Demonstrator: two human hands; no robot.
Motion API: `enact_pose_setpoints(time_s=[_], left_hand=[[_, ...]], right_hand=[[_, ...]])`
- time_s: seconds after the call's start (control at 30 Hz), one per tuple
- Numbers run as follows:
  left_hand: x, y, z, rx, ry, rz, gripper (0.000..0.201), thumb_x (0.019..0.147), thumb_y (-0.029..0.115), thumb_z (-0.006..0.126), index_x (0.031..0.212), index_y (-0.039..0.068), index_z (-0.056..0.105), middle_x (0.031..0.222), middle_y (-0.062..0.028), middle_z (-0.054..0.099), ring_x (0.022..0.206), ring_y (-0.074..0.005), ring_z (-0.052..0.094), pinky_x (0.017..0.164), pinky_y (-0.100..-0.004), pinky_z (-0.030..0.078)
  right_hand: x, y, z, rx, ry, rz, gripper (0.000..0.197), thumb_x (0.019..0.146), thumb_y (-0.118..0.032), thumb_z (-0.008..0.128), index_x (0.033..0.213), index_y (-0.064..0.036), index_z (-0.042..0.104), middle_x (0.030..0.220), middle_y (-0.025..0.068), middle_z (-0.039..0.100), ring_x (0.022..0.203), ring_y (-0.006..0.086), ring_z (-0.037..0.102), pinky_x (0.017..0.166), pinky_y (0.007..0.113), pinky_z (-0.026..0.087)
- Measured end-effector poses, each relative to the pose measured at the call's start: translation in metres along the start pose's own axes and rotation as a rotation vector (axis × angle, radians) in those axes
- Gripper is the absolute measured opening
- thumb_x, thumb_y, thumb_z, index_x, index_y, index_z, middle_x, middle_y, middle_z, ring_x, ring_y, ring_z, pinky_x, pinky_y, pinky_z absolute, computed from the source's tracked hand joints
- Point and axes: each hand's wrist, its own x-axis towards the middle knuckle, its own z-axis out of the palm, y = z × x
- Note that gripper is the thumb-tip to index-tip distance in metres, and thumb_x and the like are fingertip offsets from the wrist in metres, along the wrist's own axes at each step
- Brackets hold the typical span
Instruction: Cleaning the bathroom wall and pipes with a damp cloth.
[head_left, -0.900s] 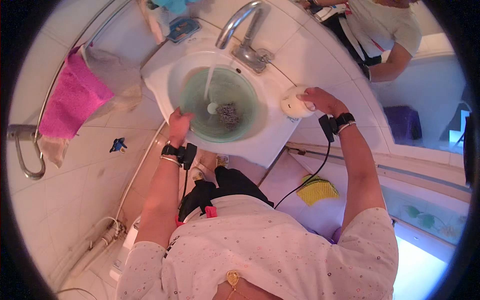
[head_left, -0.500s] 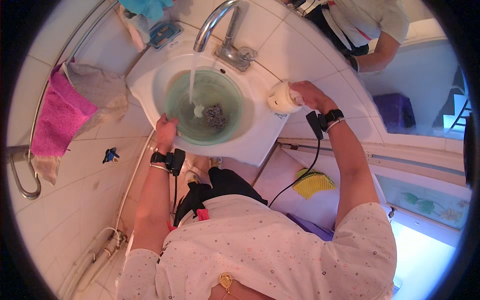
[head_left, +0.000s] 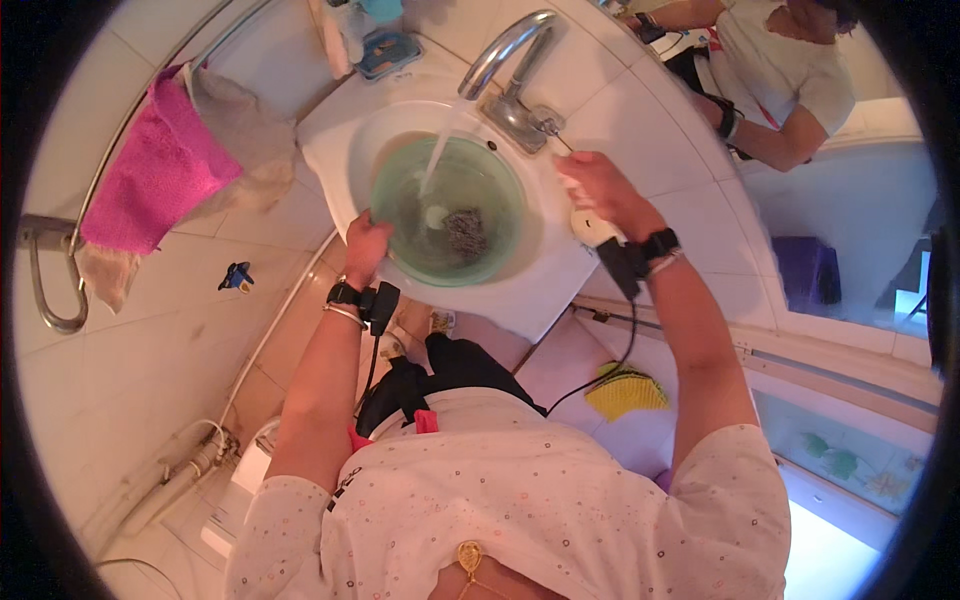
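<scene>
A round green basin (head_left: 507, 205) sits in the white washbasin (head_left: 340, 165), holding water and a dark, bristly-looking clump (head_left: 465, 232). Water runs into it from the chrome tap (head_left: 510, 50). My left hand (head_left: 368, 245) grips the basin's near-left rim, thumb on top. Above the washbasin's right side, my right hand (head_left: 608, 192) reaches toward the tap handle (head_left: 546, 122). Its fingers are somewhat blurred and seem extended, with nothing visible in them; a small gap separates them from the handle. Below that hand stands a cream-white round container (head_left: 592, 228), partly hidden by it.
A blue soap dish (head_left: 388, 55) stands at the washbasin's back left corner. Pink (head_left: 165, 165) and beige towels hang from the left rail. A mirror (head_left: 840, 220) covers the right wall. Cables run from both wrists, and a yellow brush-like item (head_left: 627, 392) lies lower right.
My right hand has let go of the cream-white container and moved up and left toward the tap handle. My left hand stays on the basin rim. The whole view has shifted.
</scene>
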Motion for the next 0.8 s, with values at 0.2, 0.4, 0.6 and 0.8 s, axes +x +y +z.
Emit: enact_pose_setpoints(time_s=[0.2,0.4,0.6,0.8], left_hand=[[-0.007,0.013,0.010,-0.068,0.025,-0.017,0.033,0.073,0.007,0.052,0.104,-0.001,0.057,0.084,-0.0086,0.063,0.072,-0.0143,0.057,0.066,-0.0261,0.045],[-0.002,0.007,0.005,-0.024,-0.009,-0.033,0.036,0.072,0.007,0.054,0.107,-0.001,0.056,0.090,-0.0097,0.064,0.077,-0.0160,0.058,0.071,-0.0264,0.045],[0.005,-0.005,0.007,-0.036,0.017,0.013,0.038,0.071,0.008,0.055,0.108,-0.001,0.056,0.089,-0.0092,0.064,0.078,-0.0158,0.059,0.072,-0.0272,0.046],[0.006,-0.006,0.004,-0.041,-0.002,-0.055,0.037,0.070,0.009,0.055,0.106,-0.001,0.057,0.082,-0.0087,0.064,0.071,-0.0160,0.058,0.066,-0.0278,0.046]], right_hand=[[0.091,0.045,0.066,-0.057,-0.018,-0.039,0.030,0.079,-0.016,0.061,0.105,-0.0026,0.053,0.094,0.0068,0.055,0.080,0.0166,0.053,0.068,0.029,0.043],[0.104,0.061,0.089,-0.426,-0.109,-0.162,0.052,0.078,-0.011,0.057,0.127,-0.0028,0.041,0.131,0.0226,0.037,0.122,0.0314,0.037,0.100,0.033,0.031],[0.098,0.099,0.095,-1.055,-0.070,-0.109,0.058,0.077,-0.025,0.061,0.128,-0.0078,0.041,0.138,0.0231,0.024,0.125,0.0381,0.028,0.104,0.040,0.025],[0.076,0.133,0.134,-1.253,-0.252,-0.219,0.062,0.073,-0.026,0.063,0.130,-0.0199,0.038,0.140,0.0212,0.019,0.129,0.0396,0.020,0.104,0.051,0.019]])
